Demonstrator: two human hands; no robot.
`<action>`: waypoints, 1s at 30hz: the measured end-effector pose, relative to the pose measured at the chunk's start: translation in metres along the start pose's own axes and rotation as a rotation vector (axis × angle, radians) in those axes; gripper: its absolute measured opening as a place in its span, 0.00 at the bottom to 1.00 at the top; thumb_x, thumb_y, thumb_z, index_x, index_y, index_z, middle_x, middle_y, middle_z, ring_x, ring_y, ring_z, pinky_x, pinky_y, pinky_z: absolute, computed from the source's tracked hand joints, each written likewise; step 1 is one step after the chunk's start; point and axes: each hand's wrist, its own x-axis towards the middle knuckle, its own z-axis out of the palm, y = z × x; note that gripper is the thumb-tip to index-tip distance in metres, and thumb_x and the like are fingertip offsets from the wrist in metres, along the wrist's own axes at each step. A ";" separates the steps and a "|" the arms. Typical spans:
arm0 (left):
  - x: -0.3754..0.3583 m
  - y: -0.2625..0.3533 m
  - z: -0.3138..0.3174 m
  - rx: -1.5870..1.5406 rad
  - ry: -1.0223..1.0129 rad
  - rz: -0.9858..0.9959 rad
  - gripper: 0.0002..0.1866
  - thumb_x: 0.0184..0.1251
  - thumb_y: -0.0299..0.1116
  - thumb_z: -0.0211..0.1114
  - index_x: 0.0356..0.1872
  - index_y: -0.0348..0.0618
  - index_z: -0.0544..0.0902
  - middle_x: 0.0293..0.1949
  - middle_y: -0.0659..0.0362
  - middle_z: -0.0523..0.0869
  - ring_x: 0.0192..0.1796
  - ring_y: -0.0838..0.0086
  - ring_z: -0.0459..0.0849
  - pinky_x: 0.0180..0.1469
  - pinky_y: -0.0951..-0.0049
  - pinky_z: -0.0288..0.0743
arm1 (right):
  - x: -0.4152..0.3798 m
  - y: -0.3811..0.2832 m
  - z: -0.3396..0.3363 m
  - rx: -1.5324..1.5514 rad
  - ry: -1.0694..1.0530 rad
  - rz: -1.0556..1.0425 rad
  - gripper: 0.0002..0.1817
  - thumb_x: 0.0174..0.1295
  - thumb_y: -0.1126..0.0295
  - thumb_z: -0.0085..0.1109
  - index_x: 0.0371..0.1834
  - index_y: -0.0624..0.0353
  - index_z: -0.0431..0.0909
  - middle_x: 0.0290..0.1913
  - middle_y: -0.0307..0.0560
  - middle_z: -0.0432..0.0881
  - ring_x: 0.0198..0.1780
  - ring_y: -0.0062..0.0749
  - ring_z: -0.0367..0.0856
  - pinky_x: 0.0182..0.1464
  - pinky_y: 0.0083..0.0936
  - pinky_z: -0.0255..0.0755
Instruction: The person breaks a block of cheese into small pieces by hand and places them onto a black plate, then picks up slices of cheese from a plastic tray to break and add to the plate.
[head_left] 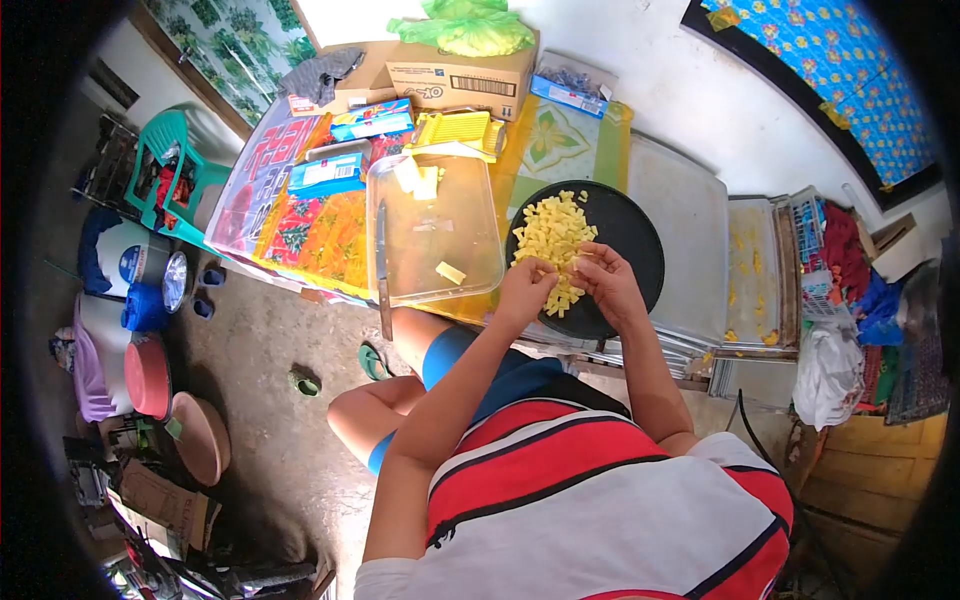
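Observation:
Many small yellow pieces (550, 228) lie heaped on the left half of a round black pan (630, 240). Over the heap's lower part, my left hand (528, 288) has its fingers bent together in a pinch; what they hold is too small to name. Just to its right, my right hand (608, 285) is also closed at the fingertips above the pieces, its grip unclear. Left of the pan is a clear plastic lid or tray (440, 235) with a few yellow slices (450, 272) on it. A knife (383, 265) lies along its left edge.
Blue boxes (327, 175) and a yellow slotted tray (455, 131) stand behind the clear tray. A cardboard box (460, 85) is at the back. Right of the pan are a grey tray (678, 235) and a tray with yellow scraps (752, 270). A green chair (160, 145) stands left.

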 end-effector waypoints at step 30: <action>-0.057 0.042 -0.036 -0.592 -0.018 0.043 0.07 0.65 0.31 0.64 0.39 0.39 0.80 0.19 0.67 0.75 0.16 0.86 0.67 0.16 0.83 0.62 | -0.021 0.000 0.062 0.051 -0.177 -0.007 0.11 0.62 0.75 0.60 0.47 0.61 0.75 0.37 0.40 0.81 0.35 0.22 0.82 0.39 0.18 0.78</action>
